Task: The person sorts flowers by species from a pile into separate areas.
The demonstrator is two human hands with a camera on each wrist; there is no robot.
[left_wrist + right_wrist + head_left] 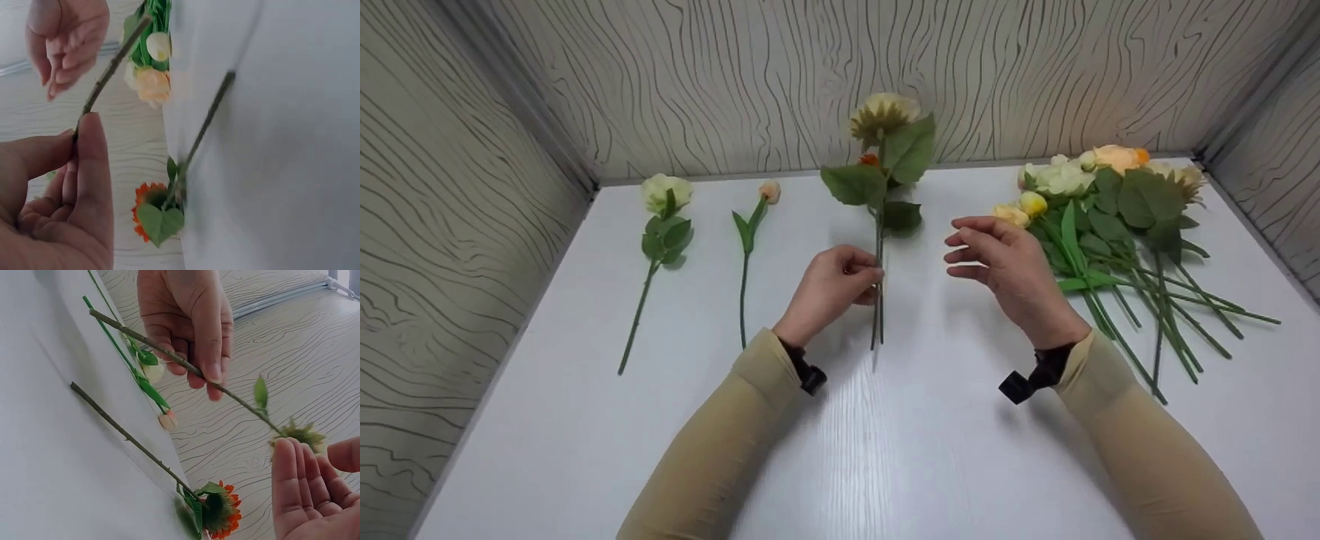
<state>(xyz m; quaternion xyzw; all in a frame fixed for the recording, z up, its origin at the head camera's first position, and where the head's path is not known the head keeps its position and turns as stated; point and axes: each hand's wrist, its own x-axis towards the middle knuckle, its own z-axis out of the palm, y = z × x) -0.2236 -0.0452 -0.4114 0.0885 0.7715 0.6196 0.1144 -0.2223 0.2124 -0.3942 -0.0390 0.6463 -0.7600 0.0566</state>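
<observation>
My left hand (840, 281) pinches the stem of a cream flower (885, 116) between thumb and fingers. The flower is held above the table, its bloom pointing to the back wall and its spiky green sepals showing. Beneath it an orange flower (225, 512) lies on the table, mostly hidden in the head view by the cream flower's broad leaves (909, 148). To the right of the stem, my right hand (1005, 266) hovers with loosely bent fingers and nothing in them. In the right wrist view its fingertips (286, 447) overlap the held bloom.
A pale green-white rose (666, 193) and a peach tulip (769, 192) lie apart on the left of the white table (547, 420). At the right lies a heap of mixed flowers (1110, 210), stems toward the front. Wood-patterned walls (780, 82) border the table.
</observation>
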